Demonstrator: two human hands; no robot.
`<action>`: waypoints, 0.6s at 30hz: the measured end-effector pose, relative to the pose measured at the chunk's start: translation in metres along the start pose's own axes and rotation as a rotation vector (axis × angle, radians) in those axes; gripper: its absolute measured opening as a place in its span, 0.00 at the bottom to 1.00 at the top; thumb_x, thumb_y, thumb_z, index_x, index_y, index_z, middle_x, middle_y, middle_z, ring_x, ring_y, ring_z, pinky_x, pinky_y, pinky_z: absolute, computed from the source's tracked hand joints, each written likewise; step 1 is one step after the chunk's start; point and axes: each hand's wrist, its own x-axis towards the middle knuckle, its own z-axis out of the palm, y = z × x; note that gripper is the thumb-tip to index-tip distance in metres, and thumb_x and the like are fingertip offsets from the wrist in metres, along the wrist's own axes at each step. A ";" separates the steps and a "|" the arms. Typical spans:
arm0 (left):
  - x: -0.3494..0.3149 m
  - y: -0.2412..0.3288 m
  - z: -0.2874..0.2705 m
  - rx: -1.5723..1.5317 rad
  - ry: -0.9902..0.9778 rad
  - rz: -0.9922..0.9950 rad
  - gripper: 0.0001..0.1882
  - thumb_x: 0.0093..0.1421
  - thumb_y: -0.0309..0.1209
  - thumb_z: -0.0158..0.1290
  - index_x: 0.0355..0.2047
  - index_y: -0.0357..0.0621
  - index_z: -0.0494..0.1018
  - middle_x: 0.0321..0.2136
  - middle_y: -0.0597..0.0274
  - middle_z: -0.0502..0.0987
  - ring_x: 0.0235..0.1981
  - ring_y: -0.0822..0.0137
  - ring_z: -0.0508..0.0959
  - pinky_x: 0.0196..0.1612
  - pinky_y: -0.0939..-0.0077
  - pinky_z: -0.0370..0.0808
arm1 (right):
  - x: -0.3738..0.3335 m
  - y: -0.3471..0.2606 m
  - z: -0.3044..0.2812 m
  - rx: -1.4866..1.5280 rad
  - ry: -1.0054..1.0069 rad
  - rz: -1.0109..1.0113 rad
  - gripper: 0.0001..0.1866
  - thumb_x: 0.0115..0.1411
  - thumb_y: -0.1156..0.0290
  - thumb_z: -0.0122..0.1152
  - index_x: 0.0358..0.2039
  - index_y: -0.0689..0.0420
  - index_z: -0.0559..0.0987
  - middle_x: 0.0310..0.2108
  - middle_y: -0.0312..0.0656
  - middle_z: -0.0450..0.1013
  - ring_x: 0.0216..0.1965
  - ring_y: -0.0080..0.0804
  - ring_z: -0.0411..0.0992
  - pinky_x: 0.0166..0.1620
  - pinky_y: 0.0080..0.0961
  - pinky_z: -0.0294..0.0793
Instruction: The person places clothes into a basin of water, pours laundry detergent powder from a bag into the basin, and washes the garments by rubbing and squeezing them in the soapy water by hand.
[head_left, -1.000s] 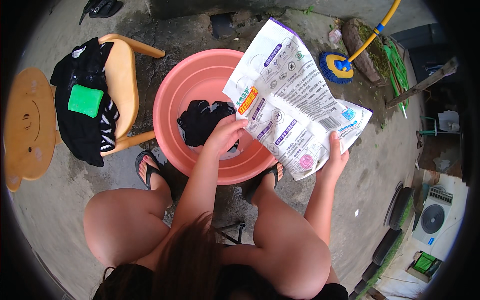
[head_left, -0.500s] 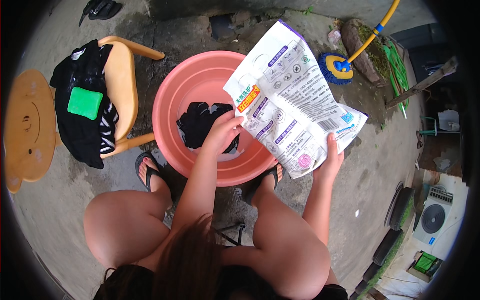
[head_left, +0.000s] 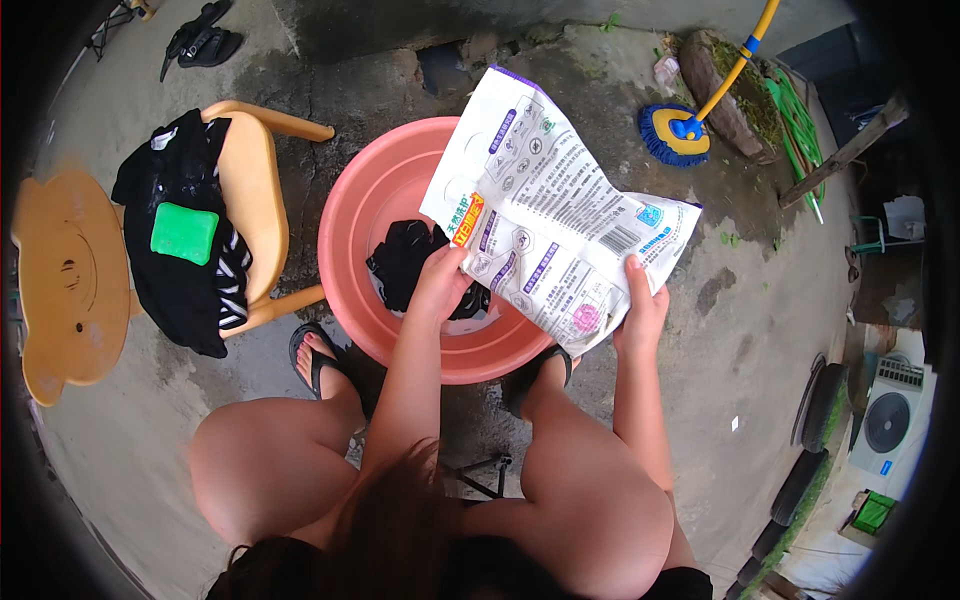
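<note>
A white printed plastic pouch with purple and pink markings is held up by both my hands above a pink basin. My left hand pinches its left edge, and my right hand grips its lower right corner with the thumb on the printed face. The pouch hides the right part of the basin. Inside the basin, a crumpled black garment lies in a little whitish water, partly behind my left hand. What the pouch contains does not show.
Left of the basin stands a yellow child's chair, with black clothing and a green soap box or block on it. A blue-and-yellow mop rests at the far right near a stone. Black sandals lie far left.
The pouch and both hands have shifted slightly left within the view, while the chair and basin appear a little right and lower. Both hands keep their hold on the pouch.
</note>
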 end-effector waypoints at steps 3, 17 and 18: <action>0.000 0.001 -0.009 -0.093 -0.030 -0.011 0.27 0.60 0.27 0.44 0.59 0.29 0.59 0.54 0.52 0.71 0.54 0.62 0.73 0.57 0.63 0.69 | 0.004 0.009 0.001 0.006 -0.021 0.037 0.19 0.61 0.71 0.62 0.49 0.70 0.73 0.46 0.47 0.75 0.43 0.29 0.75 0.46 0.25 0.75; -0.005 0.003 -0.011 -0.046 -0.013 0.032 0.25 0.62 0.28 0.43 0.59 0.29 0.60 0.55 0.52 0.70 0.54 0.61 0.73 0.57 0.66 0.71 | 0.008 0.023 -0.002 0.115 -0.060 0.129 0.20 0.61 0.70 0.62 0.48 0.70 0.73 0.45 0.49 0.76 0.42 0.30 0.76 0.46 0.25 0.75; -0.006 0.005 -0.012 -0.122 -0.025 0.020 0.26 0.62 0.29 0.45 0.60 0.34 0.60 0.55 0.55 0.71 0.55 0.61 0.72 0.58 0.65 0.69 | 0.008 0.024 -0.002 0.114 -0.057 0.130 0.20 0.61 0.70 0.62 0.48 0.70 0.74 0.45 0.49 0.76 0.43 0.30 0.76 0.46 0.25 0.75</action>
